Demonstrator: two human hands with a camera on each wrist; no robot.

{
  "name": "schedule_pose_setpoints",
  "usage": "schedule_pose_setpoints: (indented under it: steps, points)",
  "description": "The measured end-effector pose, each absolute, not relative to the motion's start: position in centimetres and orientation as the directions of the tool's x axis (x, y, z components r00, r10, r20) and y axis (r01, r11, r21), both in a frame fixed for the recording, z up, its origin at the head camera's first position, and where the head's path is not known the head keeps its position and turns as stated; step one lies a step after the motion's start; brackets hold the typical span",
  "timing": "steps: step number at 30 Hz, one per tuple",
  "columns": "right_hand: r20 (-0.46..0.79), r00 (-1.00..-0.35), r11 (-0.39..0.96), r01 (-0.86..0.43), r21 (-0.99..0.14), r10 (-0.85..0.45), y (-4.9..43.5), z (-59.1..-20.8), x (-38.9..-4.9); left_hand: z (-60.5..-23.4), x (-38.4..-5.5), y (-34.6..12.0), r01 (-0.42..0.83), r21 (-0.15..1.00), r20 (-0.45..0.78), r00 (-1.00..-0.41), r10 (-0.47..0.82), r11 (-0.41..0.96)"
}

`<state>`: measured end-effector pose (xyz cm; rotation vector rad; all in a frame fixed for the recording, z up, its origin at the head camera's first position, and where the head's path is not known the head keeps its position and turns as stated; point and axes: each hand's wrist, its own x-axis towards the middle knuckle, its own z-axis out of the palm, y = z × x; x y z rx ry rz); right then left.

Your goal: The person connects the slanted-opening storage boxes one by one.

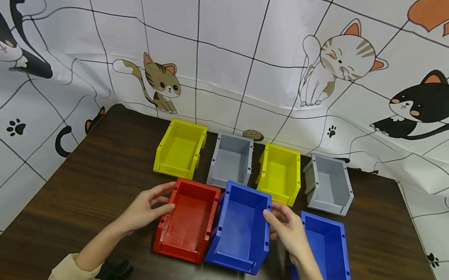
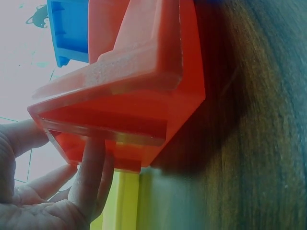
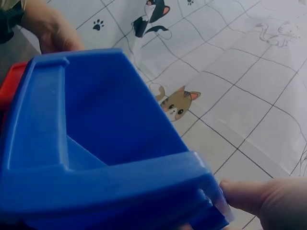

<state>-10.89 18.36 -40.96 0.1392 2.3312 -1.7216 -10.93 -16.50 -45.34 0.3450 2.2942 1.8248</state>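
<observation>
In the head view a red plastic bin (image 1: 190, 217) and a blue bin (image 1: 241, 227) stand side by side, their long walls close together. My left hand (image 1: 149, 208) grips the red bin by its outer left wall, thumb at the rim. The left wrist view shows the fingers (image 2: 93, 167) of that hand tucked below the red bin's lip. On the other side, my right hand (image 1: 287, 227) holds the blue bin's right wall, with its thumb (image 3: 244, 194) at the rim in the right wrist view. Both bins look bare inside.
Behind them a row holds a yellow bin (image 1: 179, 150), a grey bin (image 1: 232, 158), another yellow bin (image 1: 281, 170) and another grey bin (image 1: 331, 185). A second blue bin (image 1: 327, 252) lies beyond my right forearm, partly hidden. Cat-print sheeting (image 1: 231, 39) surrounds the dark wooden table (image 1: 92, 178).
</observation>
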Motion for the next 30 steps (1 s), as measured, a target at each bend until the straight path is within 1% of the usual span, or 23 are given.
schedule_pose_setpoints:
  steps: [2, 4, 5, 7, 8, 10, 11, 12, 14, 15, 18, 21, 23, 25, 30]
  points:
    - [-0.226, -0.972, 0.322, 0.194, -0.927, -0.064, 18.5, -41.0, -10.8, -45.4, -11.0, -16.4, 0.078, 0.971, 0.008, -0.955, 0.296, 0.226]
    - [-0.156, -0.987, 0.375, 0.129, -0.918, -0.045, 18.6, -41.0, -10.8, -45.5, -11.0, -16.4, 0.079, 0.969, 0.008, -0.957, 0.29, 0.235]
    - [-0.088, -0.996, 0.417, 0.067, -0.907, -0.031, 18.6, -41.0, -10.7, -45.6, -11.0, -16.4, 0.077, 0.968, 0.005, -0.958, 0.288, 0.239]
    - [0.095, -0.995, 0.508, -0.099, -0.856, -0.033, 18.3, -40.9, -10.6, -45.7, -11.1, -16.4, 0.08, 0.966, 0.006, -0.957, 0.289, 0.245]
    - [0.201, -0.978, 0.561, -0.197, -0.804, -0.056, 18.1, -40.9, -10.5, -45.7, -11.1, -16.4, 0.078, 0.966, 0.004, -0.957, 0.289, 0.246]
    - [0.401, -0.903, 0.638, -0.402, -0.657, -0.155, 17.4, -40.6, -10.3, -45.7, -11.1, -16.5, 0.071, 0.968, -0.003, -0.956, 0.293, 0.24]
    - [0.469, -0.854, 0.649, -0.489, -0.582, -0.224, 16.9, -40.4, -10.2, -45.7, -11.1, -16.5, 0.068, 0.969, -0.005, -0.956, 0.294, 0.237]
    - [0.505, -0.81, 0.651, -0.56, -0.512, -0.3, 16.4, -40.2, -10.1, -45.7, -11.2, -16.5, 0.07, 0.969, -0.003, -0.955, 0.295, 0.238]
    - [0.509, -0.741, 0.649, -0.652, -0.392, -0.437, 15.3, -39.7, -9.8, -45.7, -11.2, -16.5, 0.065, 0.969, -0.008, -0.956, 0.293, 0.237]
    - [0.484, -0.725, 0.648, -0.674, -0.355, -0.49, 14.8, -39.6, -9.7, -45.7, -11.2, -16.5, 0.062, 0.969, -0.011, -0.957, 0.291, 0.238]
    - [0.354, -0.731, 0.683, -0.677, -0.274, -0.583, 13.5, -39.3, -9.5, -45.6, -11.2, -16.5, 0.066, 0.966, -0.009, -0.957, 0.291, 0.249]
    - [0.252, -0.753, 0.724, -0.656, -0.213, -0.608, 12.8, -39.3, -9.6, -45.6, -11.2, -16.6, 0.065, 0.965, -0.012, -0.956, 0.292, 0.255]
    - [0.214, -0.766, 0.745, -0.641, -0.187, -0.606, 12.6, -39.5, -9.7, -45.6, -11.2, -16.5, 0.061, 0.965, -0.017, -0.956, 0.291, 0.257]
    - [0.197, -0.773, 0.755, -0.633, -0.172, -0.603, 12.6, -39.6, -9.8, -45.7, -11.2, -16.5, 0.061, 0.964, -0.018, -0.957, 0.289, 0.26]
    - [0.181, -0.775, 0.754, -0.632, -0.181, -0.606, 12.6, -39.8, -10.1, -45.8, -11.3, -16.5, 0.059, 0.965, -0.018, -0.957, 0.289, 0.255]
